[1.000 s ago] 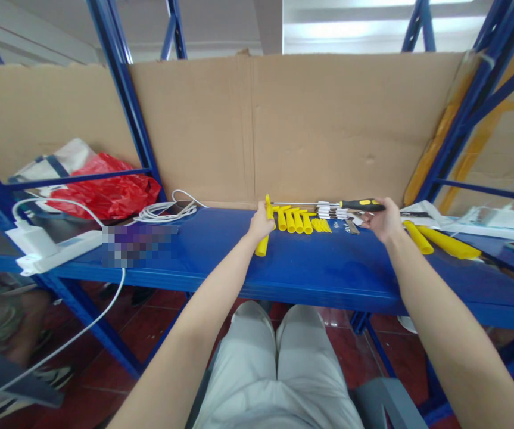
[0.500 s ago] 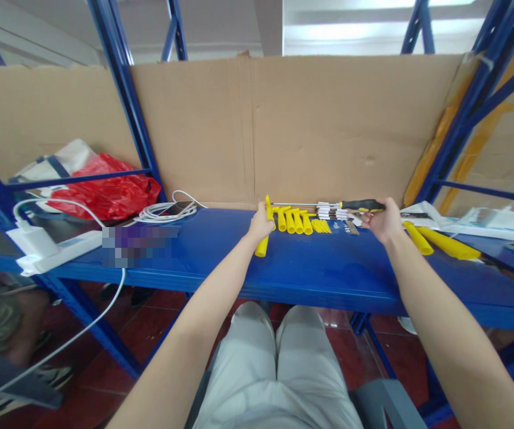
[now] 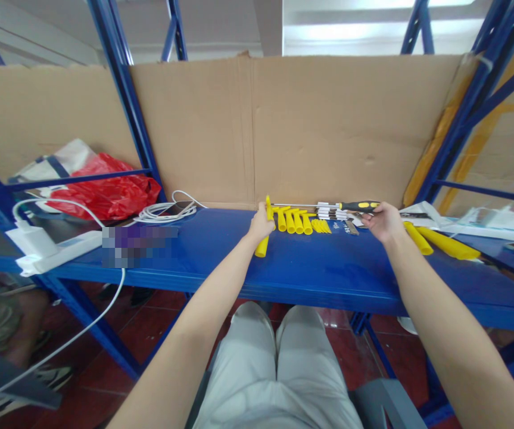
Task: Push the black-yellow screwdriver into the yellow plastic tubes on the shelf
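My left hand (image 3: 262,223) is closed around a yellow plastic handle piece (image 3: 261,246), hollow and tapered, held tilted above the blue shelf. A long-shafted screwdriver (image 3: 358,207) with a black and yellow grip lies level across the view, and its tip meets the top of that yellow piece. My right hand (image 3: 384,223) has its fingers closed at the butt end of the screwdriver's grip. Just right of my left hand are several similar yellow pieces (image 3: 298,223) in a row. Beside them lie small flat yellow parts (image 3: 321,226), white-and-metal parts (image 3: 326,211) and small metal pieces (image 3: 351,227).
Two larger yellow tapered pieces (image 3: 446,243) lie right of my right hand. A cardboard panel (image 3: 328,131) stands behind the blue shelf (image 3: 310,262). To the left are a red plastic bag (image 3: 109,189), a coiled white cable (image 3: 162,211) and a power strip (image 3: 75,245).
The screwdriver's grip has turned, with more of its yellow patches showing. My right hand has shifted slightly at the grip's end. The left hand and its yellow piece stay in place.
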A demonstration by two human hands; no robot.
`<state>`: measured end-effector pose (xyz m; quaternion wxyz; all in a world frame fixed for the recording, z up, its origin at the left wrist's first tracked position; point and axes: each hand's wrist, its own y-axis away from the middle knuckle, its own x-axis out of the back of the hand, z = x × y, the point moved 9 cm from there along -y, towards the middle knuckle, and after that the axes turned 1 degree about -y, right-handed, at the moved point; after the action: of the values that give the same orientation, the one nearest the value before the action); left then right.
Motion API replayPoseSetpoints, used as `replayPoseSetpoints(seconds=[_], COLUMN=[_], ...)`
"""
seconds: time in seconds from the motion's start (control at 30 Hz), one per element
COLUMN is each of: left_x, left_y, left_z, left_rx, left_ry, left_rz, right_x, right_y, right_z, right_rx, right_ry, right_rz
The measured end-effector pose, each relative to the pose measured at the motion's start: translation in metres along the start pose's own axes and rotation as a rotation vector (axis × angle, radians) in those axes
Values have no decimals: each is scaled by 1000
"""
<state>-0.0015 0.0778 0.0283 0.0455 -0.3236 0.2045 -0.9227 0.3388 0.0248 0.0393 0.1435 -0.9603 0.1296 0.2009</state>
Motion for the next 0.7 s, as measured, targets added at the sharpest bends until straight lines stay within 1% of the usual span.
replayPoseSetpoints(seconds=[0.2,0.3,0.37,0.53,0.63,0.7], left_x=[0,0,1,4,6,6], left_y=[-1,-2,-2,-3,-3,-4], left_z=[-1,-2,-4,-7,-8,-7], left_rx=[2,5,14,29,23,21], left_ry=[1,-6,-13,-18,-17,-19], left_rz=[-2,2,7,38,51,52], right_x=[-3,-4,-4,-1,-4,-7], right_y=[1,2,2,4,6,7], right_z=[-3,-3,1,16,17,14], right_rx=[55,53,23,-115,-134,-118], right_ry=[-39,-30,21,155,188,175], right_rz=[29,33,31,12,-37,-61])
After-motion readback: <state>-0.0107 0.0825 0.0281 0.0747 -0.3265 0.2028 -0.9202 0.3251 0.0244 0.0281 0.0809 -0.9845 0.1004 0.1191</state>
